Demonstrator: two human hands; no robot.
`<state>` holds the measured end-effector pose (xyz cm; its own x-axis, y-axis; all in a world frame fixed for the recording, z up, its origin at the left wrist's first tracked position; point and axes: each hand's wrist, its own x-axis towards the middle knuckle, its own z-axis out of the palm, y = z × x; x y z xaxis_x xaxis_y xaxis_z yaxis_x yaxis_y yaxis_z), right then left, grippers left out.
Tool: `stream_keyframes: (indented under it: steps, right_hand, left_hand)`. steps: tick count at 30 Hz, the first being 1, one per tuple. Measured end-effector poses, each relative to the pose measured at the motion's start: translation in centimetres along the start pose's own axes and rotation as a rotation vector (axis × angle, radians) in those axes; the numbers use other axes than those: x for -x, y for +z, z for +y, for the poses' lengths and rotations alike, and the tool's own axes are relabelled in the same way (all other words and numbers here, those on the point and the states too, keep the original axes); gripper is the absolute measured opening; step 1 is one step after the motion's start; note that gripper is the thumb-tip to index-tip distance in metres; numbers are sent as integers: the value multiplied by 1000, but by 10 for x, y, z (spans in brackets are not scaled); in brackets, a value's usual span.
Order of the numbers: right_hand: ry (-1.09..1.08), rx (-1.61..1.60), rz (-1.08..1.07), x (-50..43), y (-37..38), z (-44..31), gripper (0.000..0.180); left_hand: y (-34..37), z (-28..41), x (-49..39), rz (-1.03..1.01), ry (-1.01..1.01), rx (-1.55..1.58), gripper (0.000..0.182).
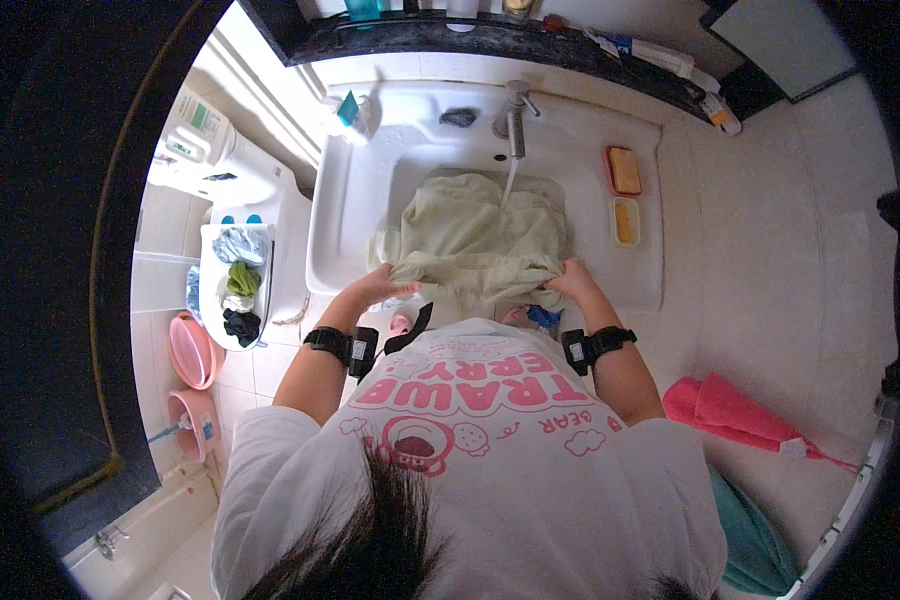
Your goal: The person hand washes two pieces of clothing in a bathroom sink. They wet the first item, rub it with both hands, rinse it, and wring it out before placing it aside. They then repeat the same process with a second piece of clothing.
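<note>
A pale green cloth garment point(465, 225) lies spread in the basin of a white sink point(330, 225), its near edge lifted over the front rim. My left hand point(384, 285) grips that edge at its left end. At the right end my right hand point(570, 281) pinches the same edge, so the band of cloth between the hands is stretched. Water runs from the metal faucet point(516, 124) onto the far part of the garment. What the garment is exactly cannot be told.
On the sink's right ledge sit a soap bar in a dish point(624, 171) and a smaller dish point(625, 222). Bottles point(354, 124) stand at its back left corner. Clothes lie on the toilet lid point(214, 300); pink basins point(193, 352) are below. A red towel point(735, 412) hangs right.
</note>
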<state>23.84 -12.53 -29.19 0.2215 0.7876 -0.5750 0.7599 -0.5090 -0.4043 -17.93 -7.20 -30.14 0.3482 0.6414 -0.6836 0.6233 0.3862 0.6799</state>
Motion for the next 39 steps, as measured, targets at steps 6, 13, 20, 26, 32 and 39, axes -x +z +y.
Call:
stream_keyframes:
  steps: [6, 13, 20, 26, 32, 39]
  right_hand:
    - [20, -237, 91, -16, 17, 24, 57]
    - [-17, -811, -160, 27, -29, -20, 63]
    - [-42, -1047, -281, 56, -56, -48, 68]
    - [-209, -1067, -304, 54, -75, -43, 61]
    - [-279, -1121, -184, 87, -144, -81, 54]
    - [-593, -889, 329, 123, -237, -126, 48]
  left_hand:
    - [-7, 15, 6, 39, 55, 21, 68]
    - [-14, 38, 4, 298, 184, -85, 42]
    - [-31, 77, 22, 493, 390, -196, 44]
    - [-58, 132, 59, 331, 334, 422, 43]
    - [-77, 207, 108, -4, 583, 727, 49]
    - [-110, 309, 166, -47, 925, 767, 43]
